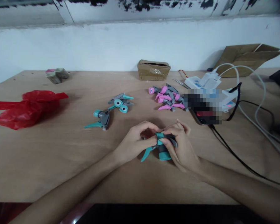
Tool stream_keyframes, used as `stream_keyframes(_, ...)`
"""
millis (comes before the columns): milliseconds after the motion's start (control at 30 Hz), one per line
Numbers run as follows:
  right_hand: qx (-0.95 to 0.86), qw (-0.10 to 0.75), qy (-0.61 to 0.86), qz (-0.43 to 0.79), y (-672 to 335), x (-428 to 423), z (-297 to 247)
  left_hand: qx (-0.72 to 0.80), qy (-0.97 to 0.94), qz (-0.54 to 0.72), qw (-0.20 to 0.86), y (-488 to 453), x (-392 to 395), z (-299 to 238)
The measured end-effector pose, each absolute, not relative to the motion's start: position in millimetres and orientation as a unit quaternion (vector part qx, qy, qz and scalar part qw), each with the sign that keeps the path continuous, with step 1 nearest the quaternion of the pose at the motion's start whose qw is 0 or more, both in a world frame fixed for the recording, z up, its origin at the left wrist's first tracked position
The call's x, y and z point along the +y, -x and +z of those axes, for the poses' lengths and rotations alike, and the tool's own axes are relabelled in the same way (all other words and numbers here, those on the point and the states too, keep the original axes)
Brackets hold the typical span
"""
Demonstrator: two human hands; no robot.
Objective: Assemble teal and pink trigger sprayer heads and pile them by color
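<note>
Low over the front middle of the table, both hands hold a grey and teal trigger sprayer head (162, 149). Its teal trigger lever points down to the left, and a wide teal cap faces me. My left hand (140, 140) pinches a small teal part at its upper side between thumb and fingers. My right hand (183, 143) wraps the grey body from the right, its thumb against the same teal part. Fingers hide much of the body. Beyond my left hand lie a teal sprayer head (104, 119) and a small teal-and-grey group (121, 102).
Pink and grey sprayer heads (169, 98) lie piled behind my right hand. Right of them are a phone (202, 119), a white power strip (193, 82) and cables (233, 152). A small cardboard box (153, 71) stands by the wall; a red plastic bag (25, 110) lies left.
</note>
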State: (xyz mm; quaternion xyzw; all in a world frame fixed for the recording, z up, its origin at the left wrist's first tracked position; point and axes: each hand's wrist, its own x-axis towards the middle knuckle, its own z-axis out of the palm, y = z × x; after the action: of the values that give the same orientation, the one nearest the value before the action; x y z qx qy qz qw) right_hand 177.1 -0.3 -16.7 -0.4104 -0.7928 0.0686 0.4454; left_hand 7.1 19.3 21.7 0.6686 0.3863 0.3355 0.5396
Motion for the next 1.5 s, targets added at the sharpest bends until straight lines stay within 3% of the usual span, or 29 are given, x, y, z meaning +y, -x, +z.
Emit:
stream_keyframes(133,-0.797,0.434,0.416,0.057,-176.5,0.4,-17.0,0.407,-0.667,0.32,0.536,-6.5,19.5,24.9)
stream_keyframes(433,-0.8,0.43,0.419,0.005,-175.8,4.3,-18.1,0.501,-0.763,0.25,0.322,-6.8,11.8,35.8)
stream_keyframes(900,-0.817,0.398,0.417,-0.002,-177.0,11.9,-17.9,0.511,-0.765,0.311,0.239,-8.3,15.7,23.5)
stream_keyframes(1000,-0.777,0.433,0.454,0.058,-184.0,15.3,-14.3,0.53,-0.735,0.33,0.265,-1.3,23.7,19.2)
stream_keyframes(1233,-0.594,0.555,0.486,0.321,-193.1,27.3,-9.5,0.486,-0.687,0.337,0.422,4.3,30.7,29.7)
stream_keyframes(1500,-0.589,0.543,0.424,0.423,-181.7,15.1,-9.1,0.404,-0.709,0.344,0.465,-3.8,22.3,28.2)
